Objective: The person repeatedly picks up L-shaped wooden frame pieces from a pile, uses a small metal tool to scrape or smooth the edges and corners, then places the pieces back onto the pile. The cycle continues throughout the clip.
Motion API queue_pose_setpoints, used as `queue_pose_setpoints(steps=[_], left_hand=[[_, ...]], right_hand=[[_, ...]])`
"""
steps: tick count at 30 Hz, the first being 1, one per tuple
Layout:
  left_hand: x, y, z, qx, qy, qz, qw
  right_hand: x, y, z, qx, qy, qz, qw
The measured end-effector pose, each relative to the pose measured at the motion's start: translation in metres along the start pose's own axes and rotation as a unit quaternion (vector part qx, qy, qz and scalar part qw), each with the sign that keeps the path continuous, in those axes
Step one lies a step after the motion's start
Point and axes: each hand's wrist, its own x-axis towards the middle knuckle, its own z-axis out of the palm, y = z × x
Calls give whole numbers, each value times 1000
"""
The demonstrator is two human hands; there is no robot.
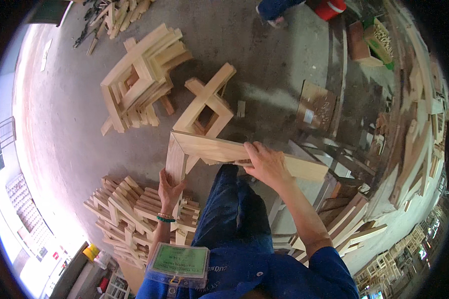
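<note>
Nearest to the camera, a green badge (180, 260) is worn over a blue shirt (289, 274), at the bottom of the frame. At the centre, a wooden angle piece (209, 146), made of two boards joined at a corner, is held by both hands. Its shorter board is grasped by the left hand (169, 191), with the fingers closed about it (a bracelet (165, 218) is worn on this wrist). Its longer board is grasped by the right hand (265, 164), with the fingers bent over the upper edge. Above the corner, a crossed wooden frame (192, 116) is seen; whether they are touching cannot be told. Wooden frames (119, 74) are stacked at the upper left, wooden pieces (118, 205) at the lower left.
</note>
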Motion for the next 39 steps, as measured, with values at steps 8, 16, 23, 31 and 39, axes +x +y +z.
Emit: queue_pose_setpoints(steps=[8, 16, 23, 31, 39], left_hand=[[76, -38, 34, 266, 102, 96, 954], [107, 12, 171, -414, -166, -153, 882], [139, 25, 194, -265, -184, 12, 946], [167, -82, 225, 130, -143, 71, 979], [199, -117, 257, 171, -158, 85, 969]], right_hand=[[29, 33, 108, 71, -100, 62, 991], [55, 10, 173, 182, 87, 259, 945], [48, 6, 203, 501, 125, 254, 818], [-33, 46, 225, 450, 87, 322, 828], [-81, 58, 254, 482, 46, 410, 773]])
